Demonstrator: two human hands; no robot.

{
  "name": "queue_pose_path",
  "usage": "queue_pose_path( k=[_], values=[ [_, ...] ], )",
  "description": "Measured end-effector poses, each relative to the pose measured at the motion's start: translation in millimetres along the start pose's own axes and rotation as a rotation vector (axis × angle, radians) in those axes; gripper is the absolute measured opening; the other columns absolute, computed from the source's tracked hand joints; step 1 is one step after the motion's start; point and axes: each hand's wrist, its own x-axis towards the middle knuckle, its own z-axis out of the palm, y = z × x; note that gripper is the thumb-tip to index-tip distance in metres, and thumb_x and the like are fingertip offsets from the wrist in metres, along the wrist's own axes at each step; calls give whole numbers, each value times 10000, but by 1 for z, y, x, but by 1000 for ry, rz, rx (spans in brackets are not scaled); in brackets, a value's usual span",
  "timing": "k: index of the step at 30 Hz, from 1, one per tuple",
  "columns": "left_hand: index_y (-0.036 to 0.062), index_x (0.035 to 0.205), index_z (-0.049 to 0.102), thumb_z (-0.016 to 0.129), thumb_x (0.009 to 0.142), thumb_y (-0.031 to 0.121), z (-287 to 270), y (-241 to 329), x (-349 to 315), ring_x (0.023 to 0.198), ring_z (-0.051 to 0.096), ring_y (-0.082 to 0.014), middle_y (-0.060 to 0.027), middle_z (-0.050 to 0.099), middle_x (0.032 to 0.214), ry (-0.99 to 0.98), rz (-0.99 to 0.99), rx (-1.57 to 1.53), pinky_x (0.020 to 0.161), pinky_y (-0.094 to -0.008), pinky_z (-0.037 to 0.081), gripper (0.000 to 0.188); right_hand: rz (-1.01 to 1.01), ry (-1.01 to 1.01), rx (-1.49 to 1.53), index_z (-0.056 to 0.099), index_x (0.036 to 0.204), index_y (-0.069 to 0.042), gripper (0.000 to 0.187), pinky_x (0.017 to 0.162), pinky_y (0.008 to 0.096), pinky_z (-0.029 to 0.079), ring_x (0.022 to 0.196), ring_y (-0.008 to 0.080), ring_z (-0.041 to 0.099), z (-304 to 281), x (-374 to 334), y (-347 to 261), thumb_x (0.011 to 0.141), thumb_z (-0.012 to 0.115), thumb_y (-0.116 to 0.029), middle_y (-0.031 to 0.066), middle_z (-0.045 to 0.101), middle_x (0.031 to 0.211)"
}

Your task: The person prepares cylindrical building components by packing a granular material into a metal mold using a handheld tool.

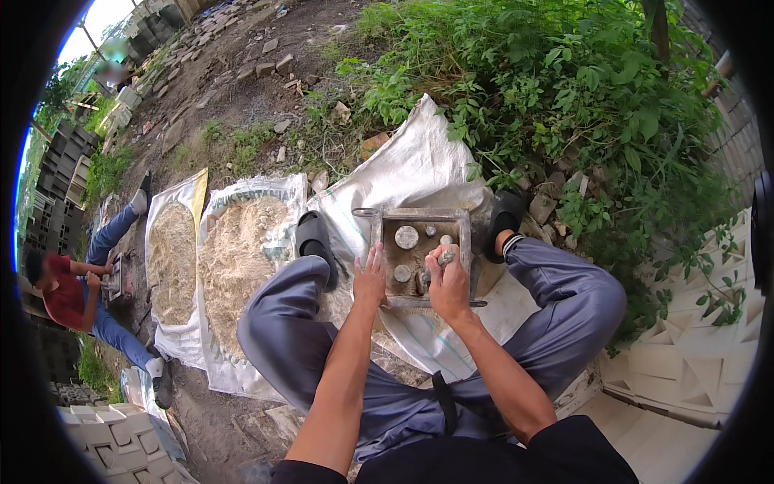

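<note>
A shallow rectangular box frame point(423, 214), grey and dusty with a handle at its side, sits on a white woven sack point(403, 181) between my feet. Inside it stand round grey pegs: a wide disc point(406, 236), another disc point(402, 273) below it, and smaller ones. My left hand point(371, 277) lies against the frame's left side, fingers stretched out, holding nothing. Over the right part of the frame, my right hand point(449, 284) is closed around a short grey tool with a rounded end point(445, 257); its lower part is hidden by the hand.
Heaps of pale powder point(242, 238) lie on sacks to the left. Farther left, a co-worker in a red shirt point(64, 302) sits over a similar box point(121, 278). Leafy plants point(564, 97) grow beyond my right foot. Pale patterned blocks point(677, 363) stand at the right.
</note>
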Motion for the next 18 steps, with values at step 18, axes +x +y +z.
queue_pose_path(
  k=[18],
  values=[
    [102, 1516, 174, 916, 400, 233, 33, -25, 6, 1467, 161, -212, -41, 56, 1611, 135, 32, -175, 1145, -426, 284, 1346, 39, 5, 94, 439, 993, -7, 110, 733, 383, 441, 779, 299, 530, 7, -7, -13, 969, 518, -79, 143, 519, 893]
  ],
)
